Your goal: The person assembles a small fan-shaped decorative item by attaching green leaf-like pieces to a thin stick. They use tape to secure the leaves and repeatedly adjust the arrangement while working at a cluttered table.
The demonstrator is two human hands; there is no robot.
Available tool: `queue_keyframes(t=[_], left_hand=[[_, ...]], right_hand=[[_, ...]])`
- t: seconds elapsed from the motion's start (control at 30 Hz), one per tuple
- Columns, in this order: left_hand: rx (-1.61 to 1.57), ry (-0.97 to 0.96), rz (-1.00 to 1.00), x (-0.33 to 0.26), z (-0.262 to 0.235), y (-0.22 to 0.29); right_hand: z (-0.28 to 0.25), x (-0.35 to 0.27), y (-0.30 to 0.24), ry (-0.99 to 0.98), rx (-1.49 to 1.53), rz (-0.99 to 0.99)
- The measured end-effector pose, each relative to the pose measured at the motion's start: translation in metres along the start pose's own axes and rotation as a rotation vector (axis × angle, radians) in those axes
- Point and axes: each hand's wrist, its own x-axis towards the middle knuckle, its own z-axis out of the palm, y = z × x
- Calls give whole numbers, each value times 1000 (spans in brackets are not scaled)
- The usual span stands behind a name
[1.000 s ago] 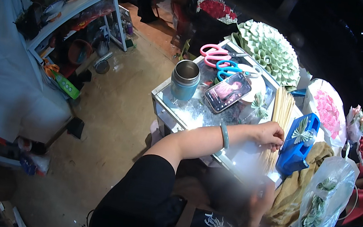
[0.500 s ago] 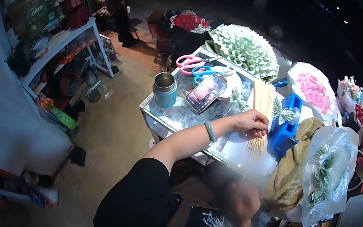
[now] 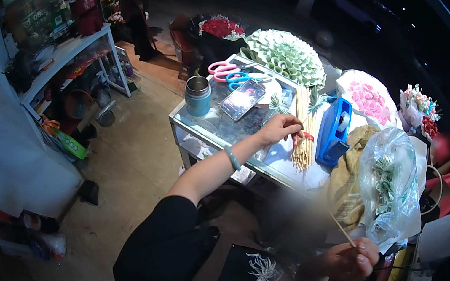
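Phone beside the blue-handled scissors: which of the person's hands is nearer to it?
Left. The left hand is just to the lower right of the phone, by the bundle of sticks; the right hand, holding a thin stick, is much farther off.

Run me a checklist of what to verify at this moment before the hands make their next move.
1. Thin tan wooden stick held in the right hand: ok, it juts from the fingers.
2. Left hand at the bundle of thin pale wooden sticks: ok; whether its fingers grip any stick: cannot tell.
3. Red band across the bundle: ok, visible; how tight: cannot tell.
4. Blue plastic tape dispenser off the bundle: ok, it stands to the right.
5. Light-blue cylindrical cup covered: not ok, upright but open-mouthed.
6. Pink-handled scissors away from both hands: ok, near the table's far side.
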Motion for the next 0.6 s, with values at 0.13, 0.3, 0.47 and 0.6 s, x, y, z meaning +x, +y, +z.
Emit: queue_keyframes(t=[0.13,0.3,0.47,0.6], left_hand=[[-80,157,36,-63,11,19],[-229,240,100,-105,32,44],[-200,227,105,-106,50,56],[-154,255,91,-108,57,56]], right_hand=[[9,15,-8,118,108,84],[21,-3,-20,-259,644,709],[40,-51,-26,-428,625,1457],[58,-90,-24,-384,581,1656]])
